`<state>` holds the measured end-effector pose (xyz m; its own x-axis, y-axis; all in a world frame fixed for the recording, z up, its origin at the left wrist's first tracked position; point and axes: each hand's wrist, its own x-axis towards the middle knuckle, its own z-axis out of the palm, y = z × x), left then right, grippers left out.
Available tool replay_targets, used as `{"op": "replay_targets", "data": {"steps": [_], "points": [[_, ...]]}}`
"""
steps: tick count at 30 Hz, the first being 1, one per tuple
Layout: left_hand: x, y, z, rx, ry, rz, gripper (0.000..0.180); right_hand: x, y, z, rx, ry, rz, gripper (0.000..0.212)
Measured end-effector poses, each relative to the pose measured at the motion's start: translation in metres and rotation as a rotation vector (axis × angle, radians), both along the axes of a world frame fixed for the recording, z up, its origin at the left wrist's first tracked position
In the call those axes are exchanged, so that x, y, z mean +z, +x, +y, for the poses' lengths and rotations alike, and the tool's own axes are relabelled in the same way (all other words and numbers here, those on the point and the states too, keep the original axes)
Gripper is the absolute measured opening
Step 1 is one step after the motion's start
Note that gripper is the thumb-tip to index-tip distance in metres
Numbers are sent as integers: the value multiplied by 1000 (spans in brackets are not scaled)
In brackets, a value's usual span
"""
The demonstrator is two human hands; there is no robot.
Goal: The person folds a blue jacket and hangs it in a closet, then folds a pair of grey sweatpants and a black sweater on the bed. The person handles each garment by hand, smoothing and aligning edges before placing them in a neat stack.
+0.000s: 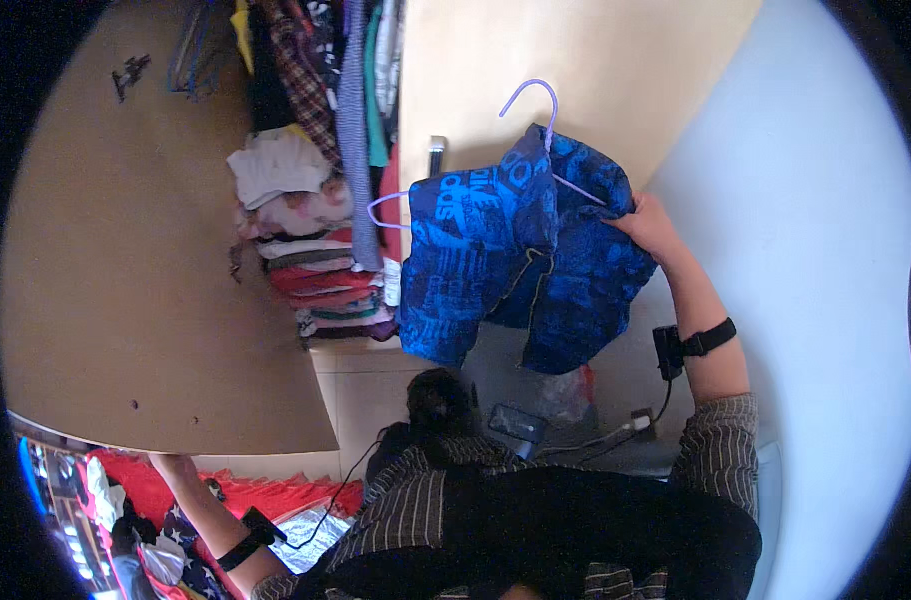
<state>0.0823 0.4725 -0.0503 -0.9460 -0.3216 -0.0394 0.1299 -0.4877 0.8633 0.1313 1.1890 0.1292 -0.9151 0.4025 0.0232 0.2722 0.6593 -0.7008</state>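
Note:
Blue patterned shorts [456, 260] hang spread on a light purple hanger [536, 85], in front of a pale wooden panel. My right hand [648, 228] is closed on the waistband at their right end, next to the hanger's arm. Lower left, my left hand [171, 464] is at the edge of a brown wardrobe door [166, 270]. The door hides its fingers, so their grip cannot be made out.
Left of the shorts are hanging clothes [361, 120] and a stack of folded clothes [331, 290]. A dark handle [437, 155] juts from the pale panel [586, 50]. Below lie a dark device [517, 424] and a cable [601, 440]. Red cloth [276, 492] lies lower left.

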Motion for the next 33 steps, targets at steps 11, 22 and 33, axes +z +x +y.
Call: {"op": "replay_targets", "data": {"steps": [11, 22, 33], "points": [[84, 55, 24, 935, -637, 289, 22, 31, -28, -144, 239, -536, -231, 37], [204, 10, 186, -776, -491, 428, 41, 68, -90, -322, 789, -1269, -108, 34], [190, -46, 132, -304, -1061, 215, 35, -6, -174, -484, 734, -668, 445, 39]]}}
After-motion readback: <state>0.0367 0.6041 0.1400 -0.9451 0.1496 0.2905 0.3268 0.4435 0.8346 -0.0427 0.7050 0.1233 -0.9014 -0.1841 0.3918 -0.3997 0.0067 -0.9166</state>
